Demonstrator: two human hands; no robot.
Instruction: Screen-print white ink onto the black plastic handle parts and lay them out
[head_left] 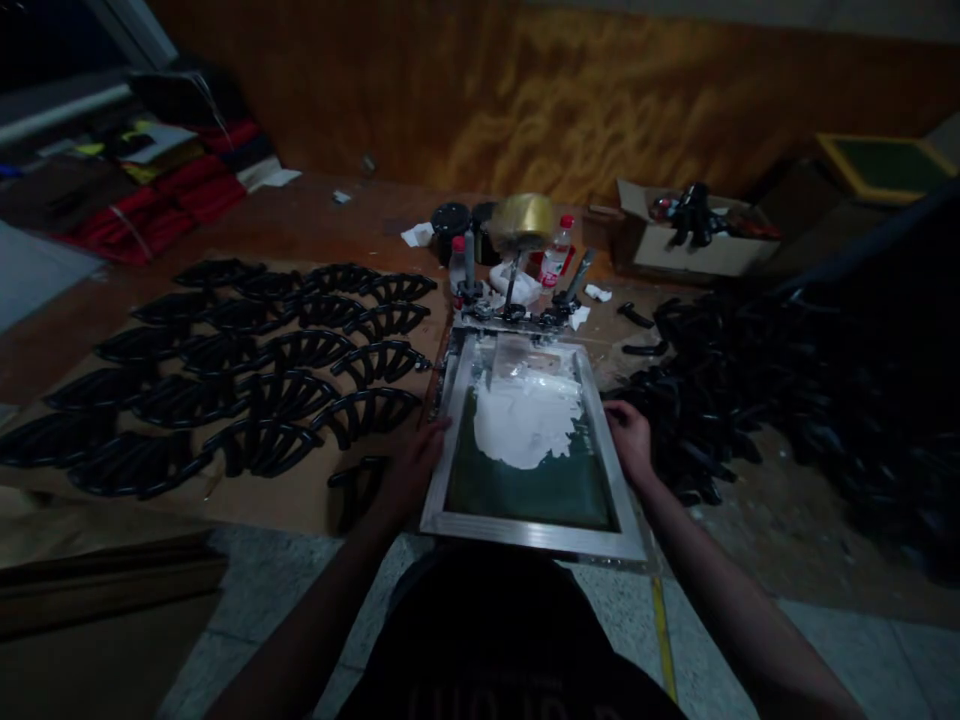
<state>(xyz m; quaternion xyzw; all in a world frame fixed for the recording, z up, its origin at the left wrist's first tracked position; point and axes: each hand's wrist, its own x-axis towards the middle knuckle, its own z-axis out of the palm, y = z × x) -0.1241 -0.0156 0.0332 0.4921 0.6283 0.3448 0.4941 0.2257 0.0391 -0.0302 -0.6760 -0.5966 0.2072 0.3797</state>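
Observation:
In front of me lies a screen printing frame (525, 532) with silver metal sides and green mesh. White ink (517, 430) is spread thickly over the upper part of the mesh, below a pale squeegee blade (517, 358). My left hand (416, 462) is closed at the frame's left side, its fingers dim in the shadow. At the opposite side my right hand (631, 440) has its fingers curled against the frame's edge. A clamp (510, 318) holds the far end of the frame. Whatever is under the mesh is hidden.
Rows of black curved plastic pieces (292, 395) lie on cardboard to the left. A big heap of similar black pieces (697, 400) covers the right side. Behind the clamp stand a red-capped bottle (556, 255), a tape roll (525, 215) and an open carton (690, 255).

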